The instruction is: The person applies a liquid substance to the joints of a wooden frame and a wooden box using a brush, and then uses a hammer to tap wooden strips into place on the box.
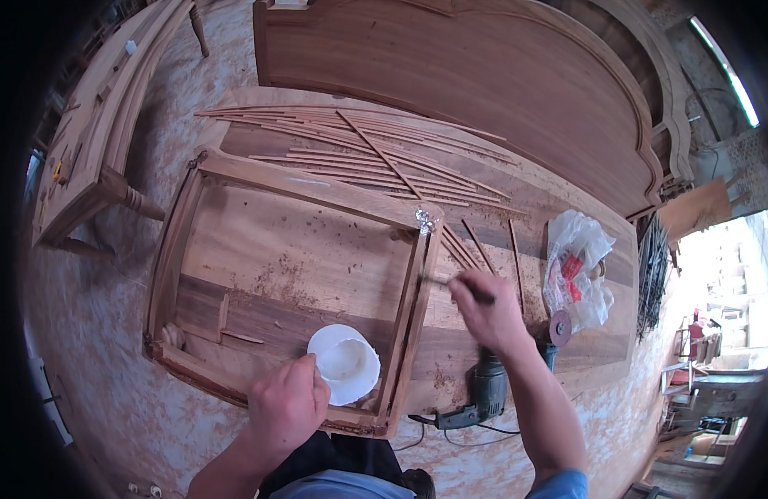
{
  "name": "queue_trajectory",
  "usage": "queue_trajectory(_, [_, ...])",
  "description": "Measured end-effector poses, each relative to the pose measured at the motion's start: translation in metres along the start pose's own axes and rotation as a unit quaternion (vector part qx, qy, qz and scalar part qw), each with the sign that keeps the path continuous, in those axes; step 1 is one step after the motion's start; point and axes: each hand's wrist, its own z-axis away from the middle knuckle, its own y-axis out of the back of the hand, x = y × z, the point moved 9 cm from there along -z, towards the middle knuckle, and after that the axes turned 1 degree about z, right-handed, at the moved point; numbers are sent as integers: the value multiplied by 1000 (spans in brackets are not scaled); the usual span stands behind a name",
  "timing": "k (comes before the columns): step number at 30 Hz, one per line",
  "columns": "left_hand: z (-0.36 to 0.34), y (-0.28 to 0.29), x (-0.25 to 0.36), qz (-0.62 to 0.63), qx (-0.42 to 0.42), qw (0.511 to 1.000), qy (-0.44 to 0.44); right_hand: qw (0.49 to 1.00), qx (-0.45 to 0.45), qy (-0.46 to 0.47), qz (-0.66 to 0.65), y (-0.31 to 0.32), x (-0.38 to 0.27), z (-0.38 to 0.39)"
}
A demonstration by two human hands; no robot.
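My left hand (291,397) is closed on the edge of a white plastic tub (324,339), tilted toward me, with pale residue inside. My right hand (493,312) grips a slim tool with a dark handle (482,294); its thin end reaches the right rail of the wooden frame (317,194). Whether that end is a blade or a brush I cannot make out. The rectangular frame lies on the wooden tabletop, and a groove runs along its right rail. A shiny, crumpled silvery bit (425,220) sits at its far right corner.
Thin wooden strips (359,137) lie beyond the frame. To the right are a clear plastic bag (579,258), a green power tool (488,387) with a cord and a disc (560,328). A large wooden panel (450,91) stands behind, a wooden table (84,166) at left. Shavings litter the tabletop.
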Motion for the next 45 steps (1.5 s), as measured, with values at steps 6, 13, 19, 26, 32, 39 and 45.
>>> queue_trajectory(6, [-1,3,-3,-9,-6,1000,5,944,109,-190,-247,23,56,28])
queue_trajectory(13, [2,2,-5,-18,-9,1000,3,888,99,-208,-398,-7,111,31])
queue_trajectory(19, [5,2,-6,-27,-17,999,9,883,130,-172,-417,11,113,35])
queue_trajectory(26, [4,1,-2,-29,-7,1000,7,904,55,-215,-365,-9,117,25])
queue_trajectory(32, [6,1,0,-37,-6,999,1,923,-21,-193,-333,-4,101,48])
queue_trajectory(39, [6,-2,0,-27,-10,1000,11,925,-132,-231,-270,-17,78,95])
queue_trajectory(45, [8,-5,4,-45,-11,999,-4,905,10,-213,-369,-2,89,86])
